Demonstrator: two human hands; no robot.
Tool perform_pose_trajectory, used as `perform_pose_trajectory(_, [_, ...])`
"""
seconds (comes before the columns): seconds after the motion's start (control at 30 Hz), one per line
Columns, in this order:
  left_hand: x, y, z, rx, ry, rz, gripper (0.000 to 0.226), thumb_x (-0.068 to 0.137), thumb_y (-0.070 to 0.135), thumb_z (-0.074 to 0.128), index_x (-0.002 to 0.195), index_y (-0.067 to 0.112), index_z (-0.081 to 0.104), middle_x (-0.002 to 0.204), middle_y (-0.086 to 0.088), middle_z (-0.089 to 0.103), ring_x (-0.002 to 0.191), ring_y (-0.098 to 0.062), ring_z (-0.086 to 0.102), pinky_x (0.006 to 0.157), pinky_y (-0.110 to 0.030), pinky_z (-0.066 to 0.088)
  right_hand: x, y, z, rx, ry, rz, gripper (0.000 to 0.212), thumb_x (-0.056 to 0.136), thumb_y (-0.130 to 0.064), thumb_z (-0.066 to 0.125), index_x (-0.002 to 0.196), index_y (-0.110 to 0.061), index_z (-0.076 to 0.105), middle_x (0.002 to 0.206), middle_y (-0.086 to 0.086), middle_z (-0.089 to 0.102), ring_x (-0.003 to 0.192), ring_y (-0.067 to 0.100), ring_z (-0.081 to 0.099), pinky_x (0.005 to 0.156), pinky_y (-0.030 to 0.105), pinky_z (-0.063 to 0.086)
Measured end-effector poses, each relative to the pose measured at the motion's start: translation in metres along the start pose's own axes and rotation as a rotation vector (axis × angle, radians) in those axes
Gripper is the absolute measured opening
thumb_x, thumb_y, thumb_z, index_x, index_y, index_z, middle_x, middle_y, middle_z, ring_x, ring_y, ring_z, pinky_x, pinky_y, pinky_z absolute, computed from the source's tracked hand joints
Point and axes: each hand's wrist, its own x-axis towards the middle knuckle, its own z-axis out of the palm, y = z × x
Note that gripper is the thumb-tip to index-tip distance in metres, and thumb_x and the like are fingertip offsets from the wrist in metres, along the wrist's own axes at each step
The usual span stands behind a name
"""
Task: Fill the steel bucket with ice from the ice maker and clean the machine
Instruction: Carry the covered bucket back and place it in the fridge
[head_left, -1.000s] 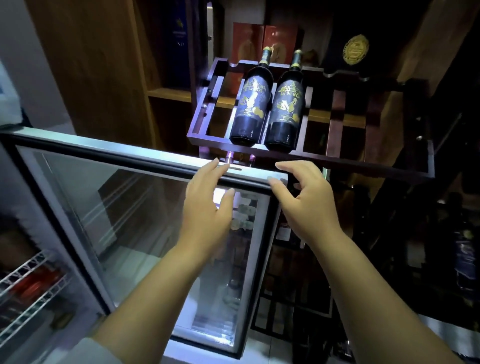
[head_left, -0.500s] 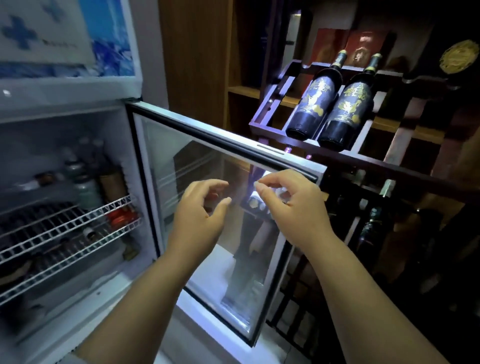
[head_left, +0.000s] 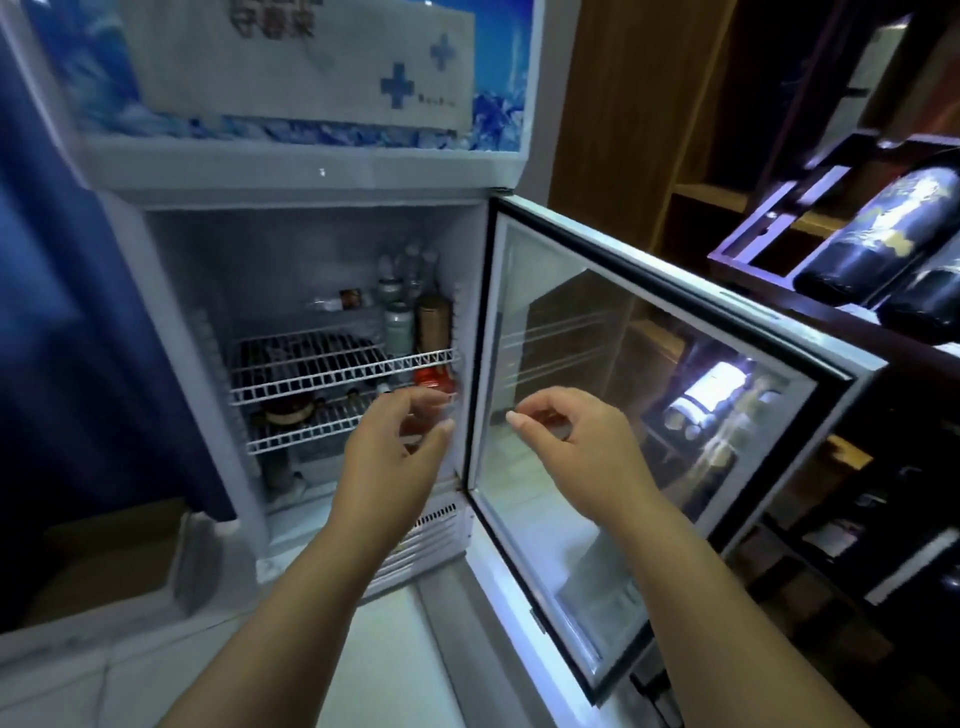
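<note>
so a second ago both hands are up on the top edge of the glass door (head_left: 649, 395), and now they're off it completely. the door stands swung wide to the right and the view has turned from the wine rack (head_left: 852, 218) over to the inside of the white cooler (head_left: 291, 171). left hand (head_left: 400, 447) floats in front of the wire shelves (head_left: 343, 364), fingers loosely curled, nothing in it. right hand (head_left: 576, 436) is about the same, hovering in front of the inner side of the glass, thumb and fingers relaxed and not touching anything as far as i can see.

what that means for the job: the opening part looks done, the cabinet is accessible. inside there's a few bottles (head_left: 410, 312) at the back right of the upper shelf and something red under it, too blurry to name.

thing is, i can't spot the steel bucket anywhere in this shot, and no ice either. my guess is we're right at the start, and the next reach goes into the shelves.
</note>
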Motion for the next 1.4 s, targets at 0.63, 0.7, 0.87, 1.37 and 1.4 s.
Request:
perform_pose_trajectory(0.63, [-0.063, -0.051, -0.204, 0.131, 0.496, -0.225, 0.019, 0.085, 0.017, 0.067, 0.102, 0.025, 0.064, 0.098, 0.009, 0.065, 0.087, 0.0, 0.061, 0.077, -0.021, 0.051, 0.02, -0.138, 0.155, 0.218, -0.404, -0.186, 0.009, 0.09, -0.032, 0.062, 0.09, -0.025, 0.068, 0.088, -0.014, 0.064, 0.084, 0.001, 0.058, 0.074, 0.022, 0.047])
perform_pose_trajectory(0.7, [-0.072, -0.053, -0.228, 0.144, 0.547, -0.215, 0.018, 0.085, 0.016, 0.067, 0.102, 0.024, 0.064, 0.098, 0.009, 0.065, 0.086, 0.002, 0.061, 0.078, -0.02, 0.051, 0.017, -0.161, 0.176, 0.244, -0.438, -0.208, 0.009, 0.089, -0.031, 0.063, 0.09, -0.024, 0.068, 0.087, -0.013, 0.065, 0.083, 0.003, 0.059, 0.074, 0.024, 0.049])
perform_pose_trajectory(0.87, [-0.099, -0.055, -0.294, 0.237, 0.624, -0.164, 0.019, 0.085, 0.021, 0.065, 0.101, 0.032, 0.06, 0.099, 0.008, 0.063, 0.089, -0.003, 0.061, 0.078, -0.026, 0.053, 0.004, -0.216, 0.231, 0.294, -0.522, -0.278, 0.006, 0.087, -0.031, 0.065, 0.087, -0.026, 0.068, 0.086, -0.012, 0.066, 0.082, 0.003, 0.061, 0.074, 0.023, 0.05])
perform_pose_trajectory(1.37, [-0.2, -0.061, -0.46, 0.475, 0.951, -0.153, 0.024, 0.087, 0.014, 0.065, 0.093, 0.037, 0.058, 0.097, 0.007, 0.062, 0.086, -0.003, 0.062, 0.07, -0.012, 0.048, -0.064, -0.371, 0.356, 0.413, -0.811, -0.479, 0.006, 0.088, -0.034, 0.063, 0.088, -0.029, 0.066, 0.086, -0.013, 0.066, 0.082, 0.001, 0.06, 0.073, 0.023, 0.054])
perform_pose_trajectory(1.4, [-0.207, -0.062, -0.469, 0.483, 0.973, -0.154, 0.026, 0.086, 0.013, 0.066, 0.092, 0.037, 0.058, 0.096, 0.007, 0.062, 0.085, -0.005, 0.062, 0.071, -0.012, 0.048, -0.069, -0.381, 0.363, 0.425, -0.827, -0.488, 0.006, 0.088, -0.033, 0.063, 0.089, -0.029, 0.067, 0.086, -0.013, 0.066, 0.082, 0.001, 0.061, 0.071, 0.021, 0.053])
